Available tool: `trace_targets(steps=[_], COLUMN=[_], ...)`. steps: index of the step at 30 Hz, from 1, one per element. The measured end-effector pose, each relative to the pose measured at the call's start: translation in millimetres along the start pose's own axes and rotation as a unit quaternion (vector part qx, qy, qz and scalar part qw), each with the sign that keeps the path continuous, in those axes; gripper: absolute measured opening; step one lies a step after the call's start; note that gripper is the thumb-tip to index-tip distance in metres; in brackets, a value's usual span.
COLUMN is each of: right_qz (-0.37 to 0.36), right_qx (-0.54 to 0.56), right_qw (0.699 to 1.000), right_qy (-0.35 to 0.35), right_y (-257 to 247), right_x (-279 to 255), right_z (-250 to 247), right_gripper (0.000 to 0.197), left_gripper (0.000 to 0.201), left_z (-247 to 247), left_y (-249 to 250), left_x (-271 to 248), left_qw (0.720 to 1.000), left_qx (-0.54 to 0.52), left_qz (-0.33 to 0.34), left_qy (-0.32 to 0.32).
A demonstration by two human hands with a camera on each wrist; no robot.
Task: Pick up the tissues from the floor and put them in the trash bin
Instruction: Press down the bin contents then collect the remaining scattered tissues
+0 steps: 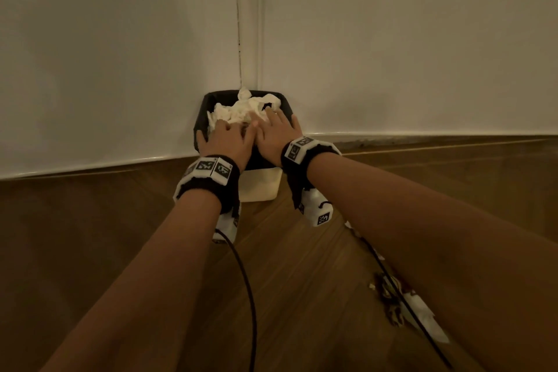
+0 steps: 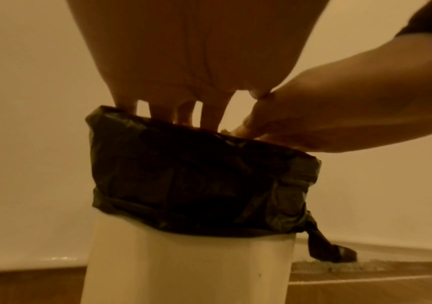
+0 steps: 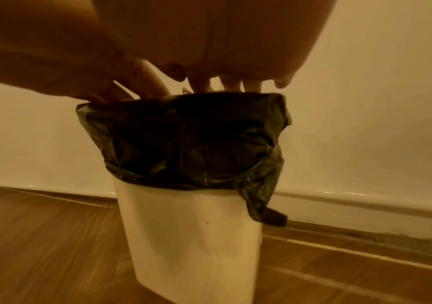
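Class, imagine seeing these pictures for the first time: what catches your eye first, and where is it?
A heap of crumpled white tissues fills the small white plastic trash bin with a black liner bag in the room's corner. The left hand and right hand press flat on the heap, side by side.

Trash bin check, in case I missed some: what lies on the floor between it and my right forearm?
Head view: white scraps lie on the wooden floor, crossed by a black cable, short of the trash bin.

pale walls corner, brown wood floor
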State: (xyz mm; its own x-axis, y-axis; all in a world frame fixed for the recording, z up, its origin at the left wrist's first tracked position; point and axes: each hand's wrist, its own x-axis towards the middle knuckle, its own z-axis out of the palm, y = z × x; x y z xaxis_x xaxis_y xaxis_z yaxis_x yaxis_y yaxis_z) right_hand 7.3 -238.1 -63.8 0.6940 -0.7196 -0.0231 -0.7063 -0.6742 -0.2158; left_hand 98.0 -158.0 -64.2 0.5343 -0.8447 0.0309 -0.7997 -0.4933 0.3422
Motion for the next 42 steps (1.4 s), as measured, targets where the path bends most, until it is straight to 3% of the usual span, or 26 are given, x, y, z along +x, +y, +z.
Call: trace_targets(steps=[3, 7, 10, 13, 17, 22, 27, 30, 36, 42], right_qz=[-0.012, -0.018, -0.008, 0.03, 0.1, 0.189, 0.25, 0.267, 0.235, 0.163], right_qx=[0.028, 0.038, 0.053, 0.06, 0.11, 0.185, 0.221, 0.182, 0.119, -0.004], right_qw=[0.999, 0.995, 0.99, 0.988, 0.983, 0.963, 0.942, 0.943, 0.951, 0.959], right_qy=[0.032, 0.087, 0.133, 0.137, 0.109, 0.046, -0.026, -0.084, -0.161, -0.23], right_y=[4.2, 17.1, 39.2, 69.8, 115.2, 166.3, 203.0, 215.2, 217.8, 212.0], right_x=[-9.4, -34.5, -59.2, -91.3, -137.8, -195.1, -233.8, -246.7, -256.2, -255.9], right_z=[-7.1, -20.7, -31.8, -39.8, -42.2, -26.2, 7.9, 30.3, 76.5, 113.8], right_gripper=[0.052, 0.05, 0.045, 0.039, 0.03, 0.025, 0.02, 0.022, 0.024, 0.032], left_gripper=[0.05, 0.038, 0.033, 0.029, 0.024, 0.024, 0.025, 0.027, 0.028, 0.023], left_z=[0.9, -0.1, 2.2, 15.3, 42.0, 90.5, 146.9, 175.7, 217.9, 235.7], left_y=[1.2, 11.5, 33.2, 62.8, 100.6, 136.4, 150.2, 157.9, 161.4, 162.9], left_x=[-10.9, -29.1, -46.6, -69.2, -98.7, -129.5, -151.8, -161.4, -167.3, -164.5], left_qw=[0.994, 0.968, 0.961, 0.961, 0.966, 0.976, 0.955, 0.939, 0.941, 0.922], left_qx=[-0.032, -0.084, -0.102, -0.106, -0.132, -0.108, -0.061, -0.031, 0.007, 0.054], left_qz=[-0.025, 0.018, 0.045, 0.078, 0.135, 0.186, 0.22, 0.216, 0.17, 0.175], left_qy=[0.106, 0.234, 0.254, 0.244, 0.176, -0.023, -0.187, -0.265, -0.293, -0.34])
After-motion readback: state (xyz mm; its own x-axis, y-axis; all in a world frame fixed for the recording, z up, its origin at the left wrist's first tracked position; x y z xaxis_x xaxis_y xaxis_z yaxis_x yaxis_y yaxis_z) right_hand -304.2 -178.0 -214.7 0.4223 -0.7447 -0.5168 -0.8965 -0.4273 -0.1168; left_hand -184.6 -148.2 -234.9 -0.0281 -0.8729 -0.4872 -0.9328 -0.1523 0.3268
